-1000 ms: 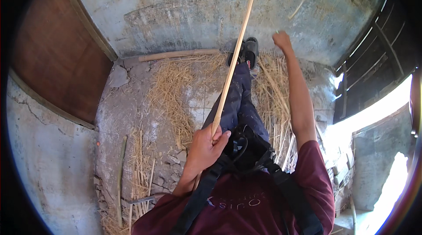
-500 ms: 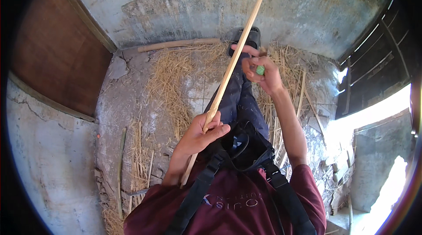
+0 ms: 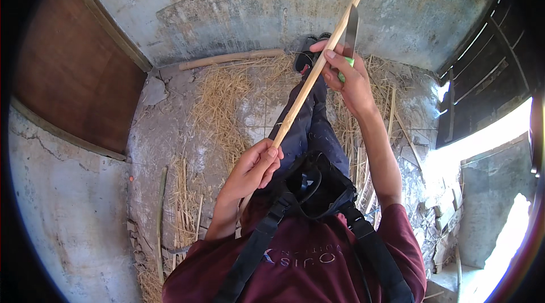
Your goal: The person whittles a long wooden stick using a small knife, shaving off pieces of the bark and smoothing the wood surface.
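Observation:
A long, pale bamboo strip [image 3: 306,90] slants from beside my waist up past the top edge of the view. My left hand [image 3: 248,171] grips its lower part, thumb laid along the top. Farther up, my right hand [image 3: 351,80] is closed round the green handle of a knife [image 3: 351,29], whose blade points away from me alongside the strip. The right thumb and fingers also touch the strip near the blade's base. Whether the cutting edge meets the strip I cannot tell.
Straw-like shavings [image 3: 222,104] lie on both sides of my outstretched legs [image 3: 309,116]. A bamboo pole [image 3: 231,59] rests along the far wall [image 3: 244,13]. Thin sticks [image 3: 161,218] are on the floor at left. A brown door panel [image 3: 74,64] stands left, dark slats [image 3: 482,76] right.
My right hand, earlier apart from the strip, has come up against it, and the knife blade now shows clearly. The strip's far end has swung to the right. My left hand keeps its grip.

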{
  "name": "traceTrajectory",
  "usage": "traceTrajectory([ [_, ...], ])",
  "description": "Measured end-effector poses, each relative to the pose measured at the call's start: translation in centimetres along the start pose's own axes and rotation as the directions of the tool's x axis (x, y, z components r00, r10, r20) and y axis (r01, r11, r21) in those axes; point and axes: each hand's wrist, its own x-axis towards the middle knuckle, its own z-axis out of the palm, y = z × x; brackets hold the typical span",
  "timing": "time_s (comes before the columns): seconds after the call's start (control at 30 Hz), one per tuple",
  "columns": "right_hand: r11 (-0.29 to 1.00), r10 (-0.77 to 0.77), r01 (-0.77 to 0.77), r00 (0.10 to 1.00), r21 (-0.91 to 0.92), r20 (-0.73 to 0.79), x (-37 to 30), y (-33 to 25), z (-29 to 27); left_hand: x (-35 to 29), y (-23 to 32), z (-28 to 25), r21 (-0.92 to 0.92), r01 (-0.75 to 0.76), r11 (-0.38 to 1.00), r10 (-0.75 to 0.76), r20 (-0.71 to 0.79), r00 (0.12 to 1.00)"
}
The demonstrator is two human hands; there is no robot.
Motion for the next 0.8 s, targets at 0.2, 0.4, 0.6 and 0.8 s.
traceTrajectory([
  [0.2, 0.980, 0.065, -0.028, 0.980, -0.195, 0.186, -2.7, 0.7, 0.2, 0.9, -0.7, 1.2, 0.023, -0.070, 0.997, 0.071, -0.039, 0.997],
  [0.4, 0.976, 0.056, -0.009, 0.976, -0.216, 0.212, -2.8, 0.6, 0.0, 2.1, 0.5, 1.7, -0.001, -0.022, 1.000, 0.022, 0.009, 1.000],
  [0.6, 0.929, -0.112, 0.144, 0.987, -0.340, 0.113, -3.0, 2.5, -1.2, 3.8, 1.4, 1.9, 0.010, -0.098, 0.995, 0.098, 0.003, 0.995],
  [0.8, 0.634, -0.270, 0.326, 0.943, -0.701, 0.194, -5.8, 5.0, 0.0, 3.9, 0.0, 3.0, 0.073, -0.099, 0.992, 0.107, -0.117, 0.987],
])
